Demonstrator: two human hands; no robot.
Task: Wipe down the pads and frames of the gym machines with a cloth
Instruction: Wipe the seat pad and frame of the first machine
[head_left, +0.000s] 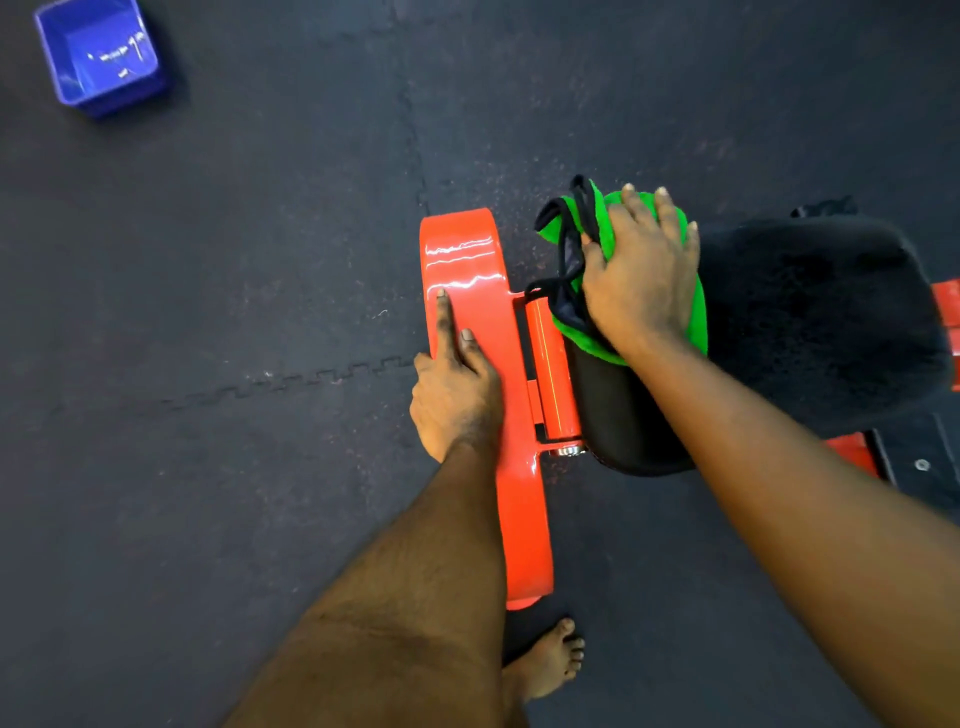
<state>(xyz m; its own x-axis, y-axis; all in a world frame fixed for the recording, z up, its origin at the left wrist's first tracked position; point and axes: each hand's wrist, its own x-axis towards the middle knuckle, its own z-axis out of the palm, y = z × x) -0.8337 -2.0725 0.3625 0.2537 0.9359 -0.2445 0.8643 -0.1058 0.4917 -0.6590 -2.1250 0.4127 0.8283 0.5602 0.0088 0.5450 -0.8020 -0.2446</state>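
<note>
Nearest me, my left forearm runs up to the left hand (457, 395), which rests on the glossy red frame (519, 519). Its index finger lies straight along the metal; I cannot tell how the other fingers sit. A bare foot (545, 665) stands just beside the frame's near end.

To the right, my right hand (639, 275) is spread flat and presses the green cloth (576, 332) onto the left end of the black pad (821, 322). The cloth is bunched under the palm, and a dark strap (566, 249) trails loose at its left edge, near a red bar (553, 364) between frame and pad.

I judge these risks:
- The strap could catch on the bar or its bolt if I sweep left, dragging the cloth out from under my palm.
- With the cloth bunched, only part of it may meet the pad, so a pass could leave strips unwiped.
- I am leaning on slick paint, so the left hand could slide. If this frame piece pivots, it could swing toward the foot.
- The left hand may leave prints on the frame.

A blue tub (98, 57) sits far left on the floor, well apart.
</note>
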